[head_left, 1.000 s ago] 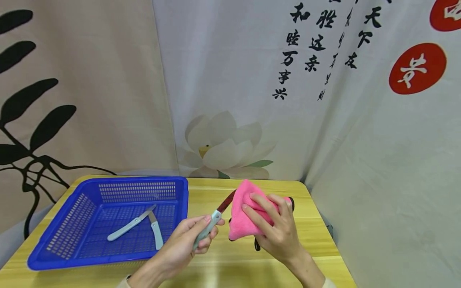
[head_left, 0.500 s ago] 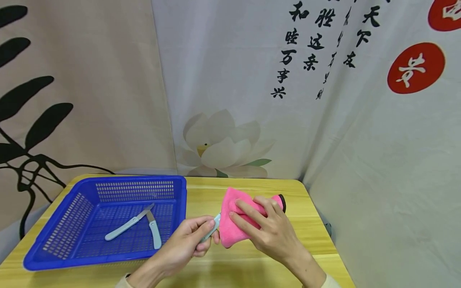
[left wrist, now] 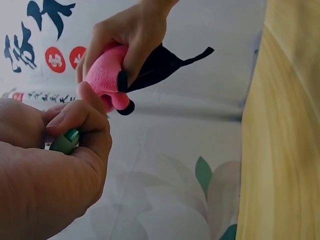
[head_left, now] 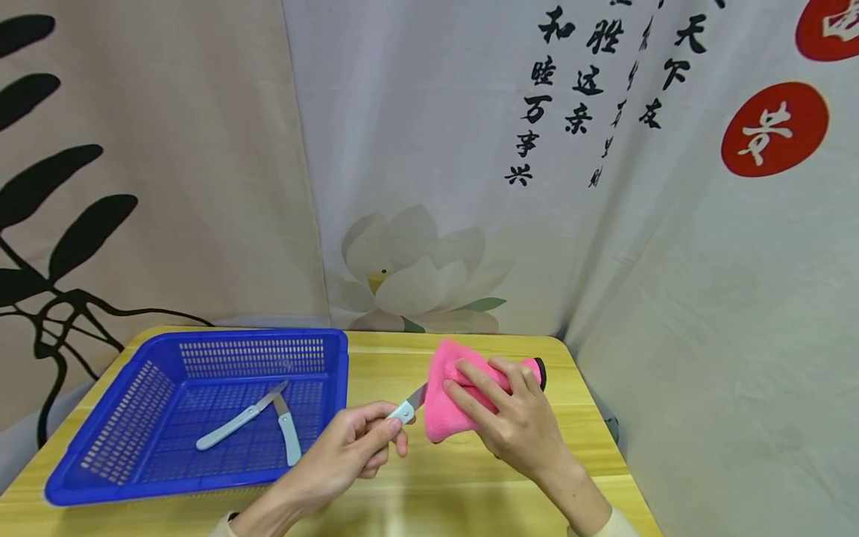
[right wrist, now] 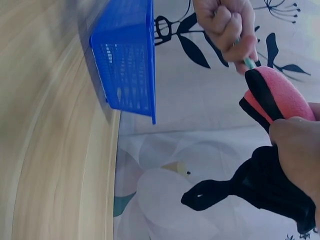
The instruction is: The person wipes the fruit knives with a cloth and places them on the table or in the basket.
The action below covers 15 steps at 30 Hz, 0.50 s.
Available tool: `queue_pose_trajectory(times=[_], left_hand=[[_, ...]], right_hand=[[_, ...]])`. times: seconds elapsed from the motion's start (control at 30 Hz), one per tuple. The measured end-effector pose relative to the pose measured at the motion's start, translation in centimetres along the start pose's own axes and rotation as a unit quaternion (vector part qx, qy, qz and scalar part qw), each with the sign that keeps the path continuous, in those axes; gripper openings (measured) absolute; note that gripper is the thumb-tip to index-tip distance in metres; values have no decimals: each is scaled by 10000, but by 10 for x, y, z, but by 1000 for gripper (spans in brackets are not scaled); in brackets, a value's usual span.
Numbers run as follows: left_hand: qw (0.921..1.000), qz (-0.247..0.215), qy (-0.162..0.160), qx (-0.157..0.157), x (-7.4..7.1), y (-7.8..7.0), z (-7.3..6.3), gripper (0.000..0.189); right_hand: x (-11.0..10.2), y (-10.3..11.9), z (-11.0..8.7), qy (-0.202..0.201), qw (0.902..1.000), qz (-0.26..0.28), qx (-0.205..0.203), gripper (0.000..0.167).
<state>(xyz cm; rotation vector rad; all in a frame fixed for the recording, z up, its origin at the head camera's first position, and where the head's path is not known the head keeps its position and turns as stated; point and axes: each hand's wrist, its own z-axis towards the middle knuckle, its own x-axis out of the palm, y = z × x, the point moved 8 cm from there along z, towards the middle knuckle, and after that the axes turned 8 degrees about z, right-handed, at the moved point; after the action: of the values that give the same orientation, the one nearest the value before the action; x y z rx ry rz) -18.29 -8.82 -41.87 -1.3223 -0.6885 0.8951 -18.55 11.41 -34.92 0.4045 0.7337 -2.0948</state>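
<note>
My left hand (head_left: 342,450) grips a folding-style knife (head_left: 403,412) by its pale blue handle, thumb along the top. A short grey stretch of the blade (head_left: 418,395) shows before it runs into a folded pink cloth (head_left: 443,399). That cloth is held round the blade by my right hand (head_left: 520,421), its fingers spread over the top and curled about it. In the right wrist view a black piece with a loop (right wrist: 265,175) hangs below the cloth, which has black edging. The blade's tip is hidden. Inside the left fist the green-looking handle end (left wrist: 65,142) shows.
A blue plastic basket (head_left: 188,490) stands on the left of the wooden table (head_left: 416,507). Inside it lie two more pale-handled knives, one longer (head_left: 231,429) and one shorter (head_left: 290,440), blades crossing at the tips. A printed curtain (head_left: 429,149) hangs behind.
The right hand slid the cloth left down to the knife's handle, then back right, so part of the blade shows again. The left hand kept its grip on the handle.
</note>
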Motion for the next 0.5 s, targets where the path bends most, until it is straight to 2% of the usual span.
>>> queue_pose_trajectory(times=[0.27,0.4,0.5], left_hand=[[9996,191,-172,-145,-5,2,-1,36],[9982,443,-358,-177,-8,2,-1,35],[9969,605,-468,-202,-11,2,0,35]], right_hand=[[0,-28,-19,313,9975,11,634,33],[-7,-40,-22,92,9961,-61,877,35],[-11,-37,-19,-143,9963,-22,841,31]])
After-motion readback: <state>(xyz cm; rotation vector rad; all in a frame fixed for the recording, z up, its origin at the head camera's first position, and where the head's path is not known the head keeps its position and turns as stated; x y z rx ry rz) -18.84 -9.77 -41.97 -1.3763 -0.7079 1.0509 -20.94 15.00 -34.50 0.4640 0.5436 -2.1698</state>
